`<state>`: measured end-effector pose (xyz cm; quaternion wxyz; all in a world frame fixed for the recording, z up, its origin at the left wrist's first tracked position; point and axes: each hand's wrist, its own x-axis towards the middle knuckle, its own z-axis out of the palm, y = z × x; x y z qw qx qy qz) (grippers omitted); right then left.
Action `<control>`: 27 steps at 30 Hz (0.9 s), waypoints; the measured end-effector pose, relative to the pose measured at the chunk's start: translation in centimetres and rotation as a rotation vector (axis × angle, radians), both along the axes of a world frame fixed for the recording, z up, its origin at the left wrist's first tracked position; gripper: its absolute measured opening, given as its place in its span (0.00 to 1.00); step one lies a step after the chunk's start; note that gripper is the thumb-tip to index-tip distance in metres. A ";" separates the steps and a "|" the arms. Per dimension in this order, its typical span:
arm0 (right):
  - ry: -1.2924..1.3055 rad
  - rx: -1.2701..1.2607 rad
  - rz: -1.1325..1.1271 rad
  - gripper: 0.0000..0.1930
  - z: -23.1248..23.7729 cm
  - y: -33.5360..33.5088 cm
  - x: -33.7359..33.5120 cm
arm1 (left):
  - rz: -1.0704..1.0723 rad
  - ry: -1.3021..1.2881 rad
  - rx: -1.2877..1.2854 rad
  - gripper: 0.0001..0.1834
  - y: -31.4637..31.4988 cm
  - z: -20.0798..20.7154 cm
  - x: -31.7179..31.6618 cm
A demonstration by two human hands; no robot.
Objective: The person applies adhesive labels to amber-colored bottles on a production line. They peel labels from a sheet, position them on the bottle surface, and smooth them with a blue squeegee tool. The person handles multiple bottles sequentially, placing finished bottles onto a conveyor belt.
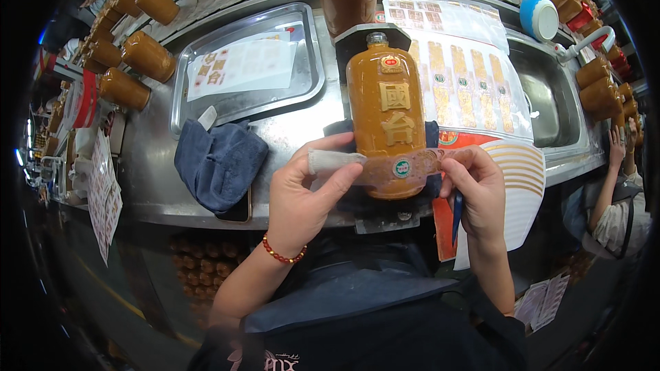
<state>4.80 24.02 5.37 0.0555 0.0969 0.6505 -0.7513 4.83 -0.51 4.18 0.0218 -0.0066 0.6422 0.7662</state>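
A large amber-brown bottle with raised gold characters and a red emblem lies in front of me, its neck pointing away, on a dark cloth. Across its lower part stretches a clear sticker strip with a green round mark. My left hand, a pale wrap on one finger, pinches the strip's left end. At the right end, my right hand grips the strip between thumb and forefinger. Tucked in that same hand is a slim blue tool, its kind unclear, pointing down.
A metal tray with printed sheets stands at the left, near a folded blue cloth. Sticker sheets lie to the right, beside a sink. Brown bottles line a conveyor behind. Another person's hands show at far right.
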 end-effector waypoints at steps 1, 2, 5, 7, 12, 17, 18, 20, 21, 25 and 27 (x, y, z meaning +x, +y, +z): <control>0.000 -0.025 0.003 0.03 -0.1 0.1 0.0 | -0.003 -0.015 0.004 0.11 0.0 0.0 0.0; 0.001 -0.049 0.005 0.03 -0.3 0.1 -0.1 | -0.006 -0.031 0.008 0.13 -0.1 0.0 0.0; -0.030 -0.089 0.011 0.04 -0.6 0.3 -0.2 | -0.009 -0.041 -0.004 0.16 -0.2 0.1 -0.1; -0.036 -0.091 0.012 0.05 -0.7 0.4 -0.2 | -0.011 -0.039 -0.020 0.17 -0.2 0.1 -0.1; -0.024 -0.077 0.006 0.05 -0.8 0.3 -0.2 | -0.007 -0.059 -0.013 0.17 -0.2 0.1 -0.1; -0.019 -0.079 0.017 0.05 -0.9 0.4 -0.2 | 0.013 -0.047 -0.023 0.16 0.0 0.0 -0.1; -0.017 -0.077 0.017 0.05 -1.0 0.4 -0.2 | 0.010 -0.043 -0.026 0.16 0.0 0.0 -0.2; -0.018 -0.083 0.019 0.05 -1.1 0.5 -0.3 | 0.009 -0.044 -0.032 0.17 0.0 0.0 -0.2; -0.018 -0.085 0.020 0.05 -1.2 0.5 -0.3 | 0.008 -0.044 -0.034 0.17 0.0 -0.1 -0.2; -0.014 -0.099 0.020 0.05 -1.2 0.3 -0.3 | 0.006 -0.036 -0.030 0.17 -0.1 -0.2 -0.2; -0.006 -0.100 0.023 0.05 -1.3 0.3 -0.4 | 0.011 -0.040 -0.015 0.18 0.0 -0.1 -0.2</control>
